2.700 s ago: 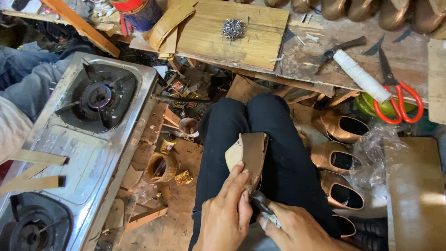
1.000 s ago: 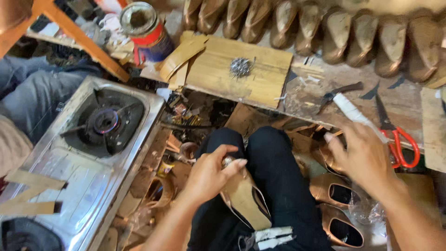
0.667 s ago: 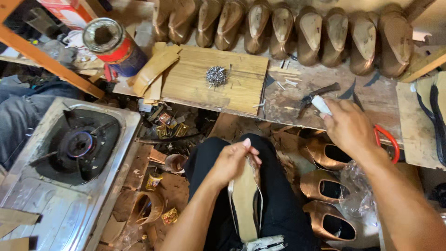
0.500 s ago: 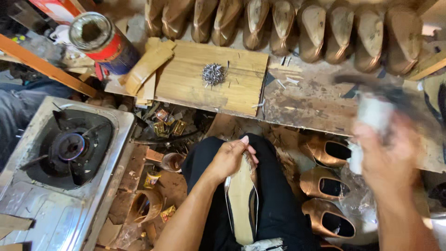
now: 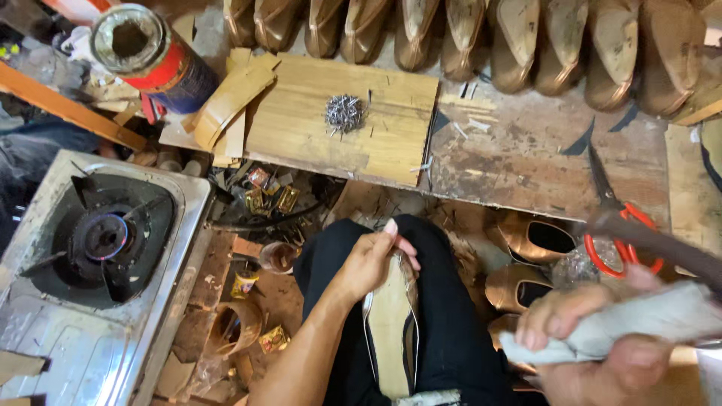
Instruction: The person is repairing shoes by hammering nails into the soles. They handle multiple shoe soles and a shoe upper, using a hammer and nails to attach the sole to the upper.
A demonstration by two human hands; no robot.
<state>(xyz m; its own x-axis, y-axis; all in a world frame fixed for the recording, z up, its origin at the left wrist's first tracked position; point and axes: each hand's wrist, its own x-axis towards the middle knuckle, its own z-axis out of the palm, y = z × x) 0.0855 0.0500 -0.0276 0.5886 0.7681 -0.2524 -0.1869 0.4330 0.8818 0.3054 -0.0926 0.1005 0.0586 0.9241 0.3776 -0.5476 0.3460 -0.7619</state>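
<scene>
Cluttered workshop bench, upper frame: nail pile. Centre: left hand pinches shoe steady, sole up, on lap. Lower right: right hand fisted round cloth-wrapped tool handle.

A heap of small metal nails lies mid-board on the pale wooden board. A red-labelled round tin can stands at its left corner. Red-handled scissors lie right.

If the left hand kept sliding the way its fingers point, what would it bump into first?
The left hand grips the toe of the shoe on the lap, fingers pointing up-right. Past the knee, the wooden board edge probably comes first; depth is unclear.
</scene>
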